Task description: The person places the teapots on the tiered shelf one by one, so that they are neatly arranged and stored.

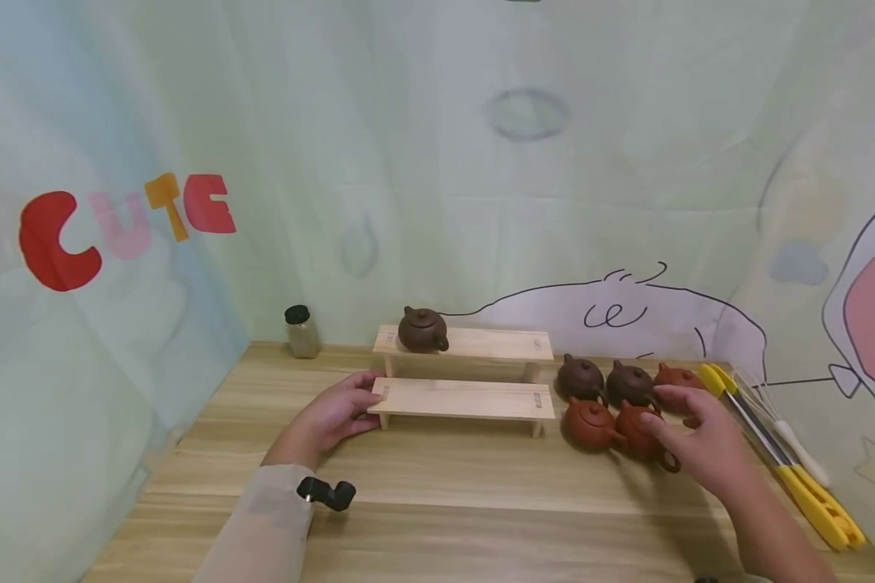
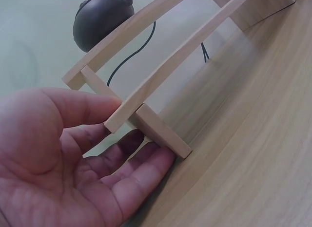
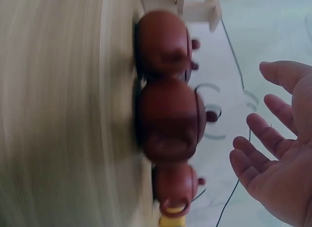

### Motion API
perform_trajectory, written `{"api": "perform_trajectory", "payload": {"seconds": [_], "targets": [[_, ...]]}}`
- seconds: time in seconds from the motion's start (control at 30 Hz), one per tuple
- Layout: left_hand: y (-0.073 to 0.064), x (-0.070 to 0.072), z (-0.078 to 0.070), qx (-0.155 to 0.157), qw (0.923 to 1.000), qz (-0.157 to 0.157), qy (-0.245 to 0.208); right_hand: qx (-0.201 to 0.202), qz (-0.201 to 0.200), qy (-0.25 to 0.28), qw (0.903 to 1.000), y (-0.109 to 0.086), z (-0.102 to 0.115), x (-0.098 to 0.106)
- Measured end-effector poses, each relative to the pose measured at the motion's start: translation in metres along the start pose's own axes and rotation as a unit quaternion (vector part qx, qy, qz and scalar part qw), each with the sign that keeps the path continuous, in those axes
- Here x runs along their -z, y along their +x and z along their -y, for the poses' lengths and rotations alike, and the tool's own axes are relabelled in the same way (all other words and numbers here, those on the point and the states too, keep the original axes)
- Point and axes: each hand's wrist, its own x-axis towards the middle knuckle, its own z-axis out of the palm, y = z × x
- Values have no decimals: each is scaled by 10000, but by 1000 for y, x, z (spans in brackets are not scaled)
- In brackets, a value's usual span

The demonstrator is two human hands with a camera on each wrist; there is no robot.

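Observation:
My left hand point(image 1: 339, 411) grips the left end of the front low wooden stand point(image 1: 459, 397). In the left wrist view its thumb lies on the board's end and the other fingers are by the leg. Behind it, the rear wooden stand point(image 1: 492, 342) carries a dark brown teapot point(image 1: 421, 330) near its left end. On the right, my right hand point(image 1: 707, 441) hovers with spread fingers beside a reddish teapot point(image 1: 636, 429), apart from it in the right wrist view. Clustered there are another reddish teapot point(image 1: 589, 425), two dark teapots point(image 1: 579, 378) and a partly hidden reddish one point(image 1: 676, 376).
Yellow-handled tongs point(image 1: 787, 461) and a whisk point(image 1: 798, 449) lie along the table's right side. A small jar with a black lid point(image 1: 302, 334) stands at the back left. A printed curtain point(image 1: 437, 202) hangs behind the wooden table point(image 1: 445, 518).

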Motion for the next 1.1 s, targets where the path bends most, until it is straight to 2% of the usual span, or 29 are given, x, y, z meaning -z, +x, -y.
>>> {"api": "perform_trajectory", "payload": {"seconds": [0.23,0.37,0.53,0.8,1.1], "targets": [[-1,1,0,22,10000,-2,37,-624,677,82,9957,5,-30,10],[2,3,2,17,10000,15,11,-639,967,131,9932,7,-41,8],[3,4,3,41,10000,-15,2,-726,1396,168,9874,9,-42,0],[0,4,1,90,10000,-41,8,-748,1500,331,9853,7,-43,-13],[-1,2,0,105,9999,-8,15,-937,1633,346,9815,7,-44,-12]]}}
